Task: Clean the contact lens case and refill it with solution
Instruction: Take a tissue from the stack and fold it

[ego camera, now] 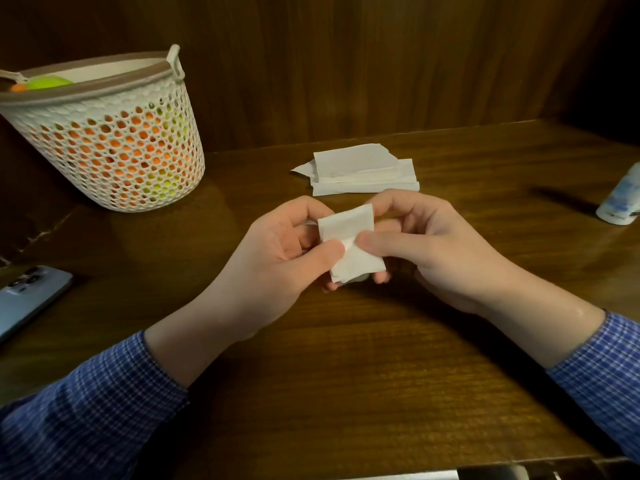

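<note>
- The step in hand looks like wiping or drying with a folded tissue [348, 245]; the contact lens case itself is not visible, and if it is in play it is hidden under that tissue, between the two hands.
- To do it well, I would keep the tissue pressed into each well and rub with the thumbs while the other fingers brace from below, so nothing slips onto the desk [346, 375].
- The left hand [277, 251] pinches the tissue's left edge, thumb on top, fingers curled beneath.
- The right hand [436, 244] grips the other side, thumb lying across the tissue towards the left thumb, fingers curled behind.
- Both hands hover just above the desk, forearms angled inward.
- The solution bottle [621, 199] lies at the right edge, well apart, with spare tissues [360, 171] near, beyond the hands.
</note>
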